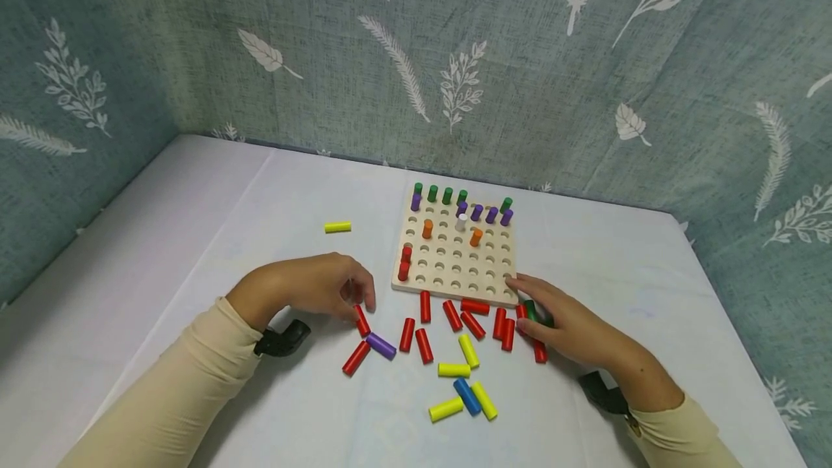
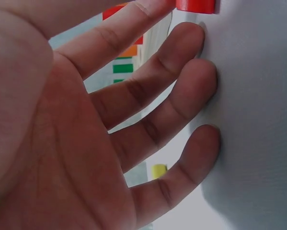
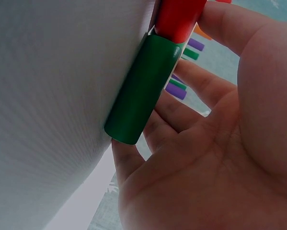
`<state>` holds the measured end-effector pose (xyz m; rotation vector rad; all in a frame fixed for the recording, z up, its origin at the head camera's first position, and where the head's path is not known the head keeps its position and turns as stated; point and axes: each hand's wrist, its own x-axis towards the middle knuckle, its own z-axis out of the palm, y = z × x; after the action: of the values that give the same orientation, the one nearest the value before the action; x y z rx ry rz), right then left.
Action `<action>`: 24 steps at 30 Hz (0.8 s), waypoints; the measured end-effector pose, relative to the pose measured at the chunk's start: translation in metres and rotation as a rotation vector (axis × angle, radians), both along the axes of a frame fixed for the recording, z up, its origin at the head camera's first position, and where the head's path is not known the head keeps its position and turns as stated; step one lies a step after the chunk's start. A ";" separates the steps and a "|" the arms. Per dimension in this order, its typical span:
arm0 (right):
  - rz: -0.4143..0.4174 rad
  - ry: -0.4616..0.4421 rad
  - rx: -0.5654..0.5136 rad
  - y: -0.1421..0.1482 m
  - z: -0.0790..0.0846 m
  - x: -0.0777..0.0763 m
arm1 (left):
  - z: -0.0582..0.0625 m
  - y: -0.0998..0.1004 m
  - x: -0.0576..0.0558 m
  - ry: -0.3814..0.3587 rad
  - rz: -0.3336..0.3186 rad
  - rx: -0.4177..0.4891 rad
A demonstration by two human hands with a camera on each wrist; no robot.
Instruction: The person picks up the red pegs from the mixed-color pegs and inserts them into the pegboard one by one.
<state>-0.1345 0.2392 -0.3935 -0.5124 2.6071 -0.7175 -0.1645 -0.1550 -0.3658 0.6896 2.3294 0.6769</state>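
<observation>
My left hand point(image 1: 334, 286) is over the table left of a pegboard, thumb and index finger at the upper end of a red peg point(image 1: 362, 321). In the left wrist view, that peg point(image 2: 196, 5) shows at the top edge beside the index finger; its other fingers are loosely bent near the cloth. My right hand point(image 1: 565, 320) is by the pegboard's point(image 1: 448, 289) near right corner, index fingertip at the board. In the right wrist view, its thumb touches a red peg point(image 3: 180, 19), with a green peg point(image 3: 141, 91) end to end below, fingers spread behind.
Loose red pegs point(image 1: 424, 345), yellow pegs point(image 1: 453, 370), a blue peg point(image 1: 466, 396) and a purple peg point(image 1: 381, 346) lie before the board. One yellow peg point(image 1: 337, 227) lies left of it. Green, purple, orange, white and red pegs stand in holes. A patterned curtain point(image 1: 520, 78) backs the table.
</observation>
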 end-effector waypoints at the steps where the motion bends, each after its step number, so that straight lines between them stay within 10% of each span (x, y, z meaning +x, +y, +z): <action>1: -0.002 -0.004 0.002 0.000 0.000 0.000 | -0.001 0.000 0.000 0.004 -0.004 0.004; 24: 0.007 0.011 0.014 -0.001 0.001 0.002 | -0.007 0.009 0.000 0.036 0.036 -0.021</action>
<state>-0.1329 0.2380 -0.3924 -0.5232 2.6174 -0.6957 -0.1647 -0.1462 -0.3725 0.6567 2.3837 0.6608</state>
